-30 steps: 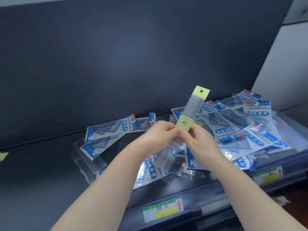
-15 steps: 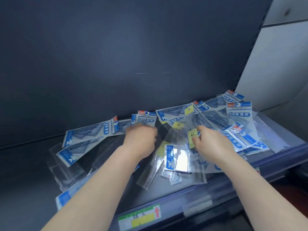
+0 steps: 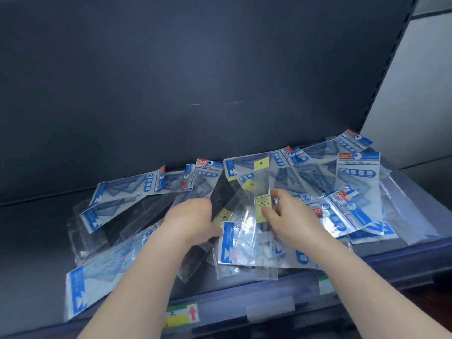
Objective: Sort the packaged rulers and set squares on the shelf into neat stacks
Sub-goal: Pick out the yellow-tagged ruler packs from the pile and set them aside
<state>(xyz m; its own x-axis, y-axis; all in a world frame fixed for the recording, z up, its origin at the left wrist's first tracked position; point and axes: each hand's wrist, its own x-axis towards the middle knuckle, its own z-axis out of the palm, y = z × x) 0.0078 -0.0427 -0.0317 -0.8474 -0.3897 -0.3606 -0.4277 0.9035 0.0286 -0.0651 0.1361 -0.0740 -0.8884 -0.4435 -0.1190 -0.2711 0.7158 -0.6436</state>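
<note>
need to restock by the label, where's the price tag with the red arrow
In the head view, the white, green and yellow price tag with the red arrow sits on the dark blue shelf's front rail, low and left of centre, just below the left forearm.

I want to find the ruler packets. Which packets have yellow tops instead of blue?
The narrow clear packets in the middle, like the yellow-topped packet by the right hand. They are slim with yellow tags; the wide set square packets have blue-and-white headers.
</note>
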